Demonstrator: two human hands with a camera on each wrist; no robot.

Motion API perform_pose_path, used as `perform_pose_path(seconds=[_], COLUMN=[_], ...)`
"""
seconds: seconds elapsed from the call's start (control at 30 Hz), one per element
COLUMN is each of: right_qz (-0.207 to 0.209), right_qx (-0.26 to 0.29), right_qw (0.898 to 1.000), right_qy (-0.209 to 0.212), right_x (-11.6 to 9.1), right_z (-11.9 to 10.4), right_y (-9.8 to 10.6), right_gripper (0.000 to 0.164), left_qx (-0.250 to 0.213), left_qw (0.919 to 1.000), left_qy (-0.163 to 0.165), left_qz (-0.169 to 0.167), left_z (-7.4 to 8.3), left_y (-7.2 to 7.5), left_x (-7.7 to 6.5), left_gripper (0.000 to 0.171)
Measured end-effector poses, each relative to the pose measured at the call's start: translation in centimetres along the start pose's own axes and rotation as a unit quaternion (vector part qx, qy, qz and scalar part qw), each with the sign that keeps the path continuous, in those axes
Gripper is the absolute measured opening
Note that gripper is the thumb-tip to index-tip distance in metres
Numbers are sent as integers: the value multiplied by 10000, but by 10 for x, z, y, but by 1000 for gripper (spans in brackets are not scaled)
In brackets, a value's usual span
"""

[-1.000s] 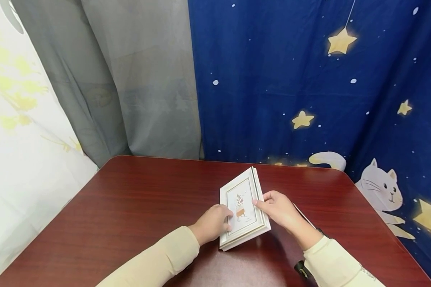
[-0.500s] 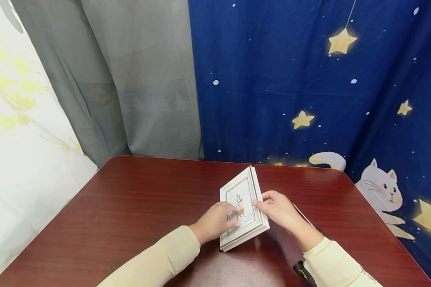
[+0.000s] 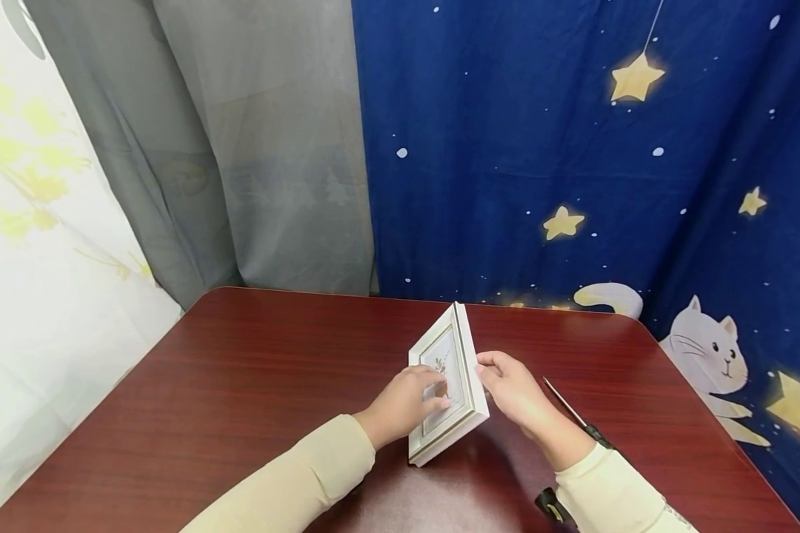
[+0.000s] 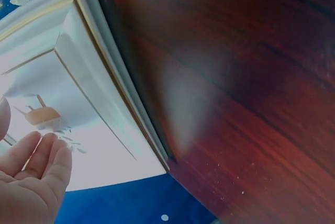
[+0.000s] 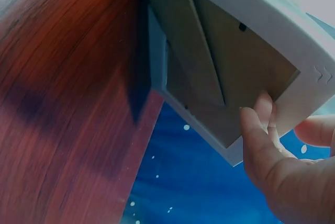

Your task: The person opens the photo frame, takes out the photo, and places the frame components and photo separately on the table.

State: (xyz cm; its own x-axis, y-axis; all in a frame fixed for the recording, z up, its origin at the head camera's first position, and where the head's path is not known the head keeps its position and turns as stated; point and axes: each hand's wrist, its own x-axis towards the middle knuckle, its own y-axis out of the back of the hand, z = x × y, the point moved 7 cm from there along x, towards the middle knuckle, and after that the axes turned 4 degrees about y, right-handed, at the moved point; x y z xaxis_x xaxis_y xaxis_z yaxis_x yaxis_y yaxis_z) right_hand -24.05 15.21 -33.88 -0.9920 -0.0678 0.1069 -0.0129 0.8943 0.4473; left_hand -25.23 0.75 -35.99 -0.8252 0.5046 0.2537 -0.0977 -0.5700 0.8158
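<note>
A white picture frame point(image 3: 467, 370) stands tilted on the table, its face turned to the left. Its picture point(image 4: 104, 145) shows an orange pot with sprigs. My left hand point(image 3: 403, 403) is in front of the picture, fingers loosely bent and holding nothing. At the frame's right edge, my right hand point(image 3: 516, 389) pinches it, thumb at the rim and fingertips at the back. The right wrist view shows the brown backing board point(image 5: 261, 62) and a long stand leg point(image 5: 193, 41) angled out from it.
What looks like a screwdriver point(image 3: 567, 400), a thin metal shaft with a black handle, lies partly hidden under my right forearm. The dark red tabletop point(image 3: 273, 355) reaches back to grey and blue star-patterned curtains point(image 3: 493, 148).
The frame has turned further side-on, its right edge swinging left. My right hand has followed slightly left, its thumb shifting from the face to the edge. My left hand has moved right across the picture.
</note>
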Motion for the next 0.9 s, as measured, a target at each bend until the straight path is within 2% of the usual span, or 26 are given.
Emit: perform_pose_path(seconds=[0.3,0.6,0.9], right_qz=[-4,-73,-286], right_qx=[50,-270,-702], right_qw=[9998,9995,9968], right_qy=[167,165,259], right_x=[0,-1,-1], right_z=[-8,-11,-19], right_y=[-4,4,12], right_gripper=[30,31,30], left_qx=[-122,-173,-536], left_qw=[9999,9998,9984], left_qy=[64,-58,169], left_qz=[-93,-78,-45], left_z=[-2,4,9], left_y=[3,-1,-6], left_x=[2,5,8], left_gripper=[37,38,39])
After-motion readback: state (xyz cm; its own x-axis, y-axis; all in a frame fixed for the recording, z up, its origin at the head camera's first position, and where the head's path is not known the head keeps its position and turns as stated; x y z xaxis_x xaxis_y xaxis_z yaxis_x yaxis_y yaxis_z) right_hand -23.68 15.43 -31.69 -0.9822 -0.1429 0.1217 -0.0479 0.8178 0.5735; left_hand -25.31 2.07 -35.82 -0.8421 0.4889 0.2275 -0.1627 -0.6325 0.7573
